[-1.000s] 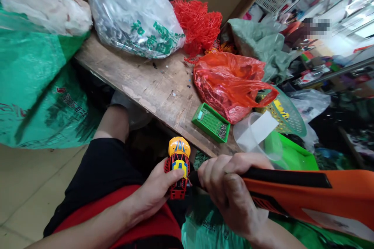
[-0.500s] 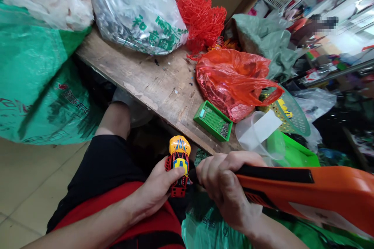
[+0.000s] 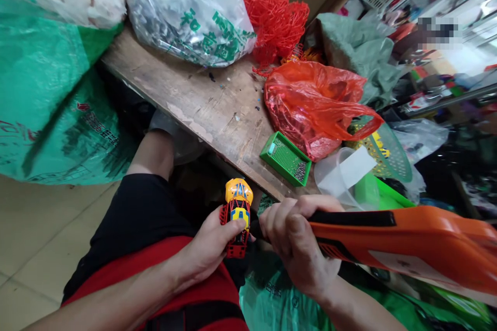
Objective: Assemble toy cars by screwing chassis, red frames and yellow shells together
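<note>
My left hand (image 3: 212, 240) is closed round a toy car (image 3: 238, 199) with a yellow front, blue markings and a red lattice frame, its thumb pressed on the yellow-and-blue top. Wrapped round the front end of a large orange and black electric screwdriver (image 3: 361, 235) is my right hand (image 3: 297, 235). The tool's dark tip points at the car's right side; whether it touches is hidden by my fingers. On the bench edge above lies a small green box (image 3: 285, 160) with a perforated tray and tiny dark metal screws in one corner.
On the wooden bench (image 3: 217, 108) stand a clear bag of silvery parts (image 3: 186, 15), a heap of red plastic parts (image 3: 274, 20), a red bag (image 3: 310, 108), a clear plastic cup (image 3: 337, 178) and a green basket (image 3: 396, 160). A large green sack (image 3: 50, 98) fills the left.
The screwdriver and my right hand have shifted slightly left and up in view. My left hand still holds the car in nearly the same place. The view itself has moved a little.
</note>
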Motion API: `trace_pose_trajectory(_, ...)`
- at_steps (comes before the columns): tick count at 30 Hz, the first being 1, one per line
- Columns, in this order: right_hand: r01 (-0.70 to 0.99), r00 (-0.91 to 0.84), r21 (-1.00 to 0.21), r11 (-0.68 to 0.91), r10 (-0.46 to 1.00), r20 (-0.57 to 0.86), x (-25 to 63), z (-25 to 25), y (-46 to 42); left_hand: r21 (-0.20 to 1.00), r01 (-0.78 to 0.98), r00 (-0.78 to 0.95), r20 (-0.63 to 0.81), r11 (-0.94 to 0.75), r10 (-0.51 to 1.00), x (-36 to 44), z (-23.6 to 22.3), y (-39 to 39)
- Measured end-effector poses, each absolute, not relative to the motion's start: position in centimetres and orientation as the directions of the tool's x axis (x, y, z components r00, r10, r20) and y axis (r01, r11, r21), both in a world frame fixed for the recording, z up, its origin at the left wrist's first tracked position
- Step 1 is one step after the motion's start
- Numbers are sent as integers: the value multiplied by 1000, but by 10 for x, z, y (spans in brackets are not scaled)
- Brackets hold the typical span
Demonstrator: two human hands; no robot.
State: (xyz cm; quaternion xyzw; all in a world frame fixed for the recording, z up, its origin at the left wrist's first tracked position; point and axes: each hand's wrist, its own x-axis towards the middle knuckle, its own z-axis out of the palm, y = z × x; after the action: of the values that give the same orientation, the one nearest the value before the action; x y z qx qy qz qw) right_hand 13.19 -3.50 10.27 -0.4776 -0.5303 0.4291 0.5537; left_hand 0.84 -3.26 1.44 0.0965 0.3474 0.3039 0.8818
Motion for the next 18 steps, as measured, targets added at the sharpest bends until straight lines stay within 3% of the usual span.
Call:
trace_pose_trajectory(3,-4,81,-973,230,970,229,131,100,-34,389,-469,564,-559,793,608,8,15,-33)
trace_pose_trajectory(18,-58,138,-970,234,965,225,128,116,-30,481,-410,573,-525,775,629,4,26,-26)
